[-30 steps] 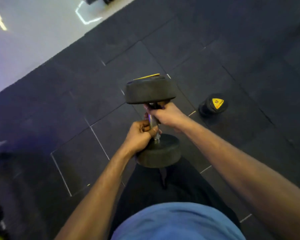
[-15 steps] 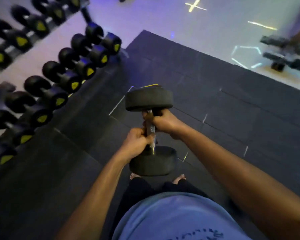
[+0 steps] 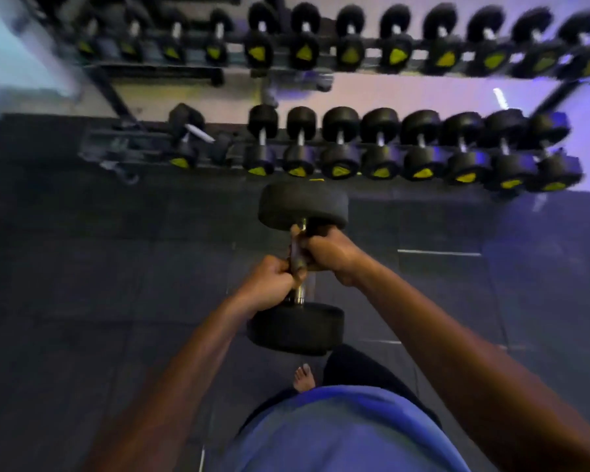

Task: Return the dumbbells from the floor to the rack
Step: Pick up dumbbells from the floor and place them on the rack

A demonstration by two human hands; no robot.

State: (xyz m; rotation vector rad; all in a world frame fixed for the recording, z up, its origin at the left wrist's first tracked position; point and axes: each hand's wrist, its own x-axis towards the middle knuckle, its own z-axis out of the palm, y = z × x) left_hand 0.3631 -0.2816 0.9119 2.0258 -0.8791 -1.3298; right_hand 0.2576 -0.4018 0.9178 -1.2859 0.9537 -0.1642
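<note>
A black dumbbell [image 3: 302, 206] with a metal handle hangs in front of me, lengthwise, one head far and one head near. My left hand [image 3: 269, 284] grips the lower part of the handle. My right hand [image 3: 327, 250] grips the upper part, just under the far head. Straight ahead stands the dumbbell rack [image 3: 232, 160], two tiers, filled with black dumbbells bearing yellow end marks. On the lower tier's left part one dumbbell [image 3: 184, 137] lies askew with bare rail beside it.
Dark rubber floor tiles [image 3: 99, 284] spread between me and the rack. My bare foot [image 3: 304, 378] shows below the dumbbell. A pale floor and wall lie behind the rack. The picture is blurred by motion.
My view has swung left so the rack now stands straight ahead and closer. Both hands keep the same grip on the dumbbell. The dumbbell on the floor has left the view.
</note>
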